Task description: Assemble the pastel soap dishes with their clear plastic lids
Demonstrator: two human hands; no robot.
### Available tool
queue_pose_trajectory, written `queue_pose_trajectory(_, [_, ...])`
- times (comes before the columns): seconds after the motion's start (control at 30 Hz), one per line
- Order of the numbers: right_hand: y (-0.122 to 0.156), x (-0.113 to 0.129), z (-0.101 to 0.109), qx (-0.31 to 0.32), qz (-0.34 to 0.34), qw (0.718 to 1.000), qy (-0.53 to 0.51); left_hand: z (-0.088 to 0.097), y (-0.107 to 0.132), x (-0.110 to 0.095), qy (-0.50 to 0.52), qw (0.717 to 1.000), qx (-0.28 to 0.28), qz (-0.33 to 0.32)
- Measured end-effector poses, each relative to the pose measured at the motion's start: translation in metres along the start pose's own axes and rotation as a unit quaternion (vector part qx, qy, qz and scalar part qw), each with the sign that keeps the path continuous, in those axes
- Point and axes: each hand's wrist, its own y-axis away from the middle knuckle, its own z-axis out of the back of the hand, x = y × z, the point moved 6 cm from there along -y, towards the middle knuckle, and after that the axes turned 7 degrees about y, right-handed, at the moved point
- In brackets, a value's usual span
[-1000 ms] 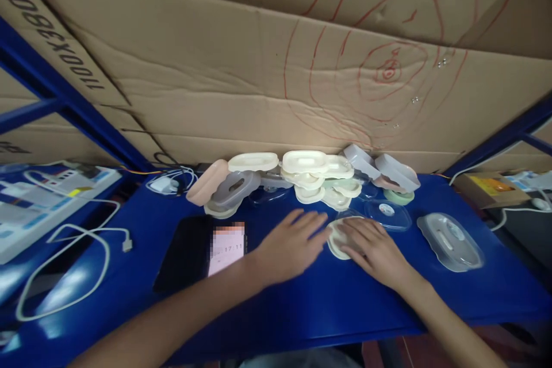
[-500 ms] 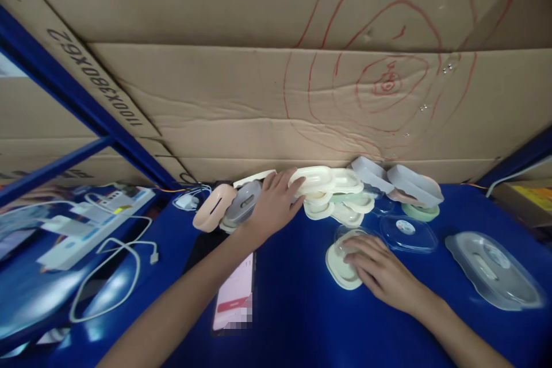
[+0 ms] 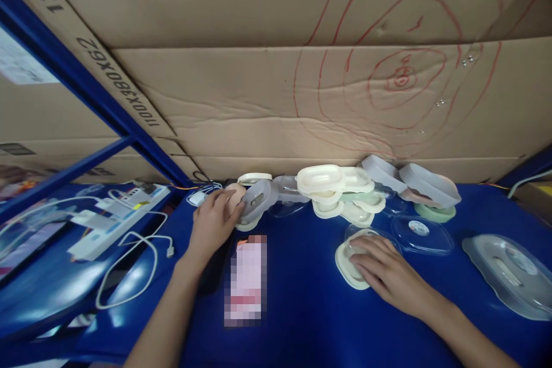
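Note:
My left hand [image 3: 213, 221] reaches to the left end of a row of plastic soap-dish parts and closes around a pink oval dish [image 3: 236, 194]. A grey slotted dish [image 3: 259, 198] leans right beside it. My right hand [image 3: 386, 273] lies flat, fingers spread, on a cream oval dish [image 3: 347, 267] on the blue table [image 3: 302, 310]. Behind it sits a pile of cream and pale green dishes [image 3: 336, 187], with grey ones [image 3: 414, 181] further right.
A phone [image 3: 246, 279] lies between my arms. Clear lids [image 3: 420, 234] and a large translucent lid [image 3: 511, 273] rest at the right. A power strip [image 3: 116, 221] and white cables [image 3: 133, 253] lie at the left. A cardboard wall [image 3: 276, 86] stands behind.
My left hand moved from beside the right hand, up to the cream pile, then left onto the pink dish. The right hand stayed on the cream dish. The view shifted left.

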Motion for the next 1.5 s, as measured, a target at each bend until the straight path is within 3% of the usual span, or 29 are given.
queue_pose_trajectory(0.2, [0.001,-0.004,-0.001,0.004,0.000,1.000,0.004,-0.002,0.007,0.008,0.018,0.999,0.006,0.043])
queue_pose_trajectory(0.3, [0.001,0.000,0.006,0.007,0.003,1.000,0.016,0.016,0.012,0.000,0.049,0.997,-0.065,0.014])
queue_pose_trajectory(0.4, [0.001,0.006,0.014,0.032,-0.006,0.999,0.042,0.039,0.023,-0.037,0.098,0.978,-0.152,-0.104])
queue_pose_trajectory(0.47, [0.002,0.011,0.017,0.052,-0.009,0.997,0.064,0.048,0.036,-0.073,0.118,0.956,-0.164,-0.212])
queue_pose_trajectory(0.6, [0.004,0.021,0.011,0.085,0.000,0.993,0.085,0.037,0.069,-0.142,0.146,0.907,-0.063,-0.390])
queue_pose_trajectory(0.67, [0.001,0.028,0.004,0.094,0.010,0.992,0.086,0.023,0.083,-0.163,0.154,0.892,-0.011,-0.425])
queue_pose_trajectory(0.83, [-0.019,0.049,-0.007,0.151,0.064,0.986,0.021,-0.004,0.088,-0.171,0.205,0.910,0.020,-0.359])
queue_pose_trajectory(0.93, [-0.026,0.042,0.000,0.151,0.053,0.987,0.003,-0.010,0.090,-0.172,0.206,0.921,0.030,-0.329])
queue_pose_trajectory(1.1, [-0.012,0.011,0.009,0.124,-0.008,0.991,0.040,-0.012,0.104,-0.192,0.156,0.909,0.067,-0.379])
queue_pose_trajectory(1.33, [0.010,-0.018,0.001,0.147,-0.097,0.984,0.034,-0.029,0.121,-0.237,0.060,0.903,0.046,-0.422])
queue_pose_trajectory(1.5, [0.006,-0.012,0.006,0.135,-0.070,0.988,0.016,-0.049,0.137,-0.245,0.021,0.901,0.095,-0.423])
